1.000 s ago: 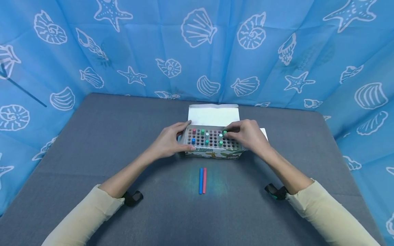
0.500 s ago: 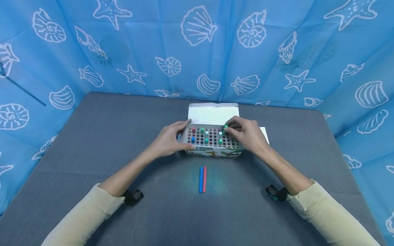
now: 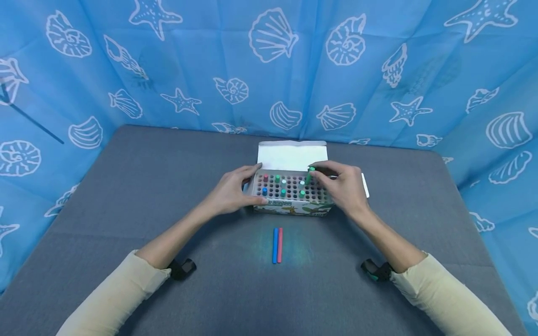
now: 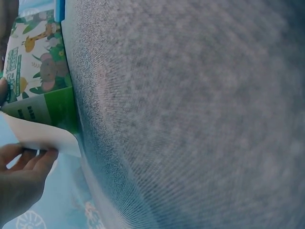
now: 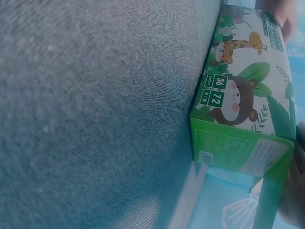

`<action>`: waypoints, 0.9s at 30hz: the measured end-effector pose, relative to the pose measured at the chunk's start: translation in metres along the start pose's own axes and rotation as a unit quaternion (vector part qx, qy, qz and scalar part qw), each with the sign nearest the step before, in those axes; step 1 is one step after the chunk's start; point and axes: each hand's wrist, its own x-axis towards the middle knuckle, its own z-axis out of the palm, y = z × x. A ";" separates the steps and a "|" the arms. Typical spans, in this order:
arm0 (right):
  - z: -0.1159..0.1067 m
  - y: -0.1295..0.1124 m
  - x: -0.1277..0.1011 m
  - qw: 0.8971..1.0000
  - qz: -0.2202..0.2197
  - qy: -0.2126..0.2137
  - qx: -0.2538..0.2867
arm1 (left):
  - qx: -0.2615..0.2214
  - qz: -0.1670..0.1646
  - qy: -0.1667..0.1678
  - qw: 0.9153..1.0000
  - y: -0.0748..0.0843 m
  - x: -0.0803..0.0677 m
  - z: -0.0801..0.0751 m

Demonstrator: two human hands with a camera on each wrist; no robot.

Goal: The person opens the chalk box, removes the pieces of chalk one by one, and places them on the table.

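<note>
An open cardboard box [image 3: 294, 209] with animal pictures stands mid-table, its top filled by a sheet of round holes. My left hand [image 3: 229, 191] grips the box's left end, thumb at the front corner and fingers towards the back. In the left wrist view its fingers lie against a white side flap [image 4: 45, 136]. Between thumb and fingertips, my right hand [image 3: 349, 189] pinches a green chalk-like stick [image 3: 309, 176], tilted and mostly above the holes. Several other sticks poke up from the sheet, including a red one [image 3: 265, 177] and a blue one [image 3: 264, 191].
In front of the box, a blue stick [image 3: 275, 245] and a pinkish-red stick [image 3: 280, 245] lie side by side on the grey tabletop [image 3: 218, 284]. The white lid [image 3: 292, 156] is folded back behind the box. A blue shell-print curtain [image 3: 269, 84] surrounds the table's far side.
My right hand has drawn the green stick upward from its hole and shifted slightly right, so more of the stick shows. The left hand stays on the box.
</note>
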 end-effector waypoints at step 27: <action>-0.012 -0.037 -0.029 0.979 0.120 -0.061 0.155 | 0.002 -0.004 -0.001 1.000 0.000 0.000 0.001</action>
